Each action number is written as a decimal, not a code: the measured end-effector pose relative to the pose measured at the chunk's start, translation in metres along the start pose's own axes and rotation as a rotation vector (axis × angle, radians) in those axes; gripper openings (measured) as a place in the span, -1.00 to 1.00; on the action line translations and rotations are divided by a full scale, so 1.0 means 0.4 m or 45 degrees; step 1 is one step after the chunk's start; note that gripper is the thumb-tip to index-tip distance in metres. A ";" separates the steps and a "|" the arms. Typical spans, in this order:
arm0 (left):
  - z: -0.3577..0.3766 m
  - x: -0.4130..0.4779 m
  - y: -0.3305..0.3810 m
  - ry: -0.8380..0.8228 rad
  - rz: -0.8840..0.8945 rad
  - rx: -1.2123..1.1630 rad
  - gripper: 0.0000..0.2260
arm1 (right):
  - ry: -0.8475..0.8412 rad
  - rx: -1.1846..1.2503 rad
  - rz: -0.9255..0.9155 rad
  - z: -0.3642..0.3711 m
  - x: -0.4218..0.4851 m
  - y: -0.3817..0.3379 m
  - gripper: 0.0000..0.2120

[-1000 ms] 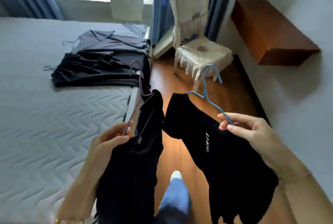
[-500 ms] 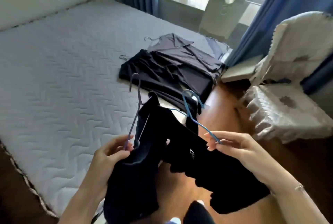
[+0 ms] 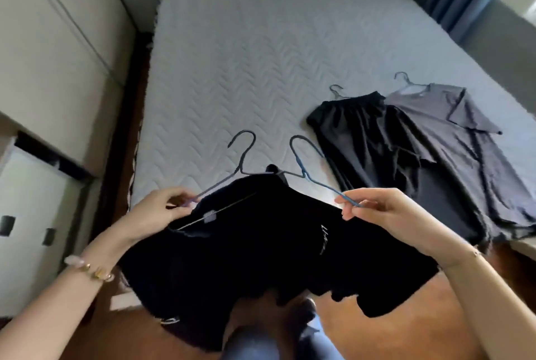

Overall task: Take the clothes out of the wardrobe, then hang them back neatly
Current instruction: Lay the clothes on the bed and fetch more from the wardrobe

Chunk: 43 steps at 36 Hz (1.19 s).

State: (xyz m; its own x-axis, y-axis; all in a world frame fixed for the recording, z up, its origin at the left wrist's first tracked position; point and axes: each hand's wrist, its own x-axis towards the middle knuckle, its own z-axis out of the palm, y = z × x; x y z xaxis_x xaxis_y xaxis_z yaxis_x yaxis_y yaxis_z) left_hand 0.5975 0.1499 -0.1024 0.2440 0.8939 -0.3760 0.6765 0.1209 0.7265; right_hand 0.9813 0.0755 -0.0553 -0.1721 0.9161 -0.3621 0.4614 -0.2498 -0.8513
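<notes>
left hand (image 3: 162, 209) pinches an arm of the grey hanger (image 3: 240, 169); right hand (image 3: 377, 211) pinches the blue hanger (image 3: 303, 173). hands apart. black garments (image 3: 261, 243) droop between and below the hands. beyond the right hand: black skirt (image 3: 368, 139), grey shirt (image 3: 452, 142), flat on the bed (image 3: 261, 55)

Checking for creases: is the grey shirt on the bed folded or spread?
Spread out: the grey shirt lies mostly flat on the bed.

Black garments (image 3: 261, 246) are held over the near edge of the bed (image 3: 261, 55), a grey hanger (image 3: 241, 170) pinched by the left hand (image 3: 162, 210), a blue hanger (image 3: 303, 174) by the right hand (image 3: 385, 214). Other clothes (image 3: 377, 142) are laid at right.
</notes>
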 end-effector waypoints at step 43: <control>-0.224 1.250 -0.704 0.740 -0.331 0.377 -0.81 | 0.425 -0.514 0.117 -0.035 1.620 0.485 -0.74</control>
State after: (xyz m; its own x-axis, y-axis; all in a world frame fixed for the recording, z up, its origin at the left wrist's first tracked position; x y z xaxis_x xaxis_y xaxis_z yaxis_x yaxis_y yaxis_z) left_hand 0.4665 0.6013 -0.4435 -0.3060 0.9479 -0.0879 0.8435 0.3128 0.4366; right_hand 0.9716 0.6250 -0.4496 0.1405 0.9626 -0.2316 0.7713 -0.2531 -0.5840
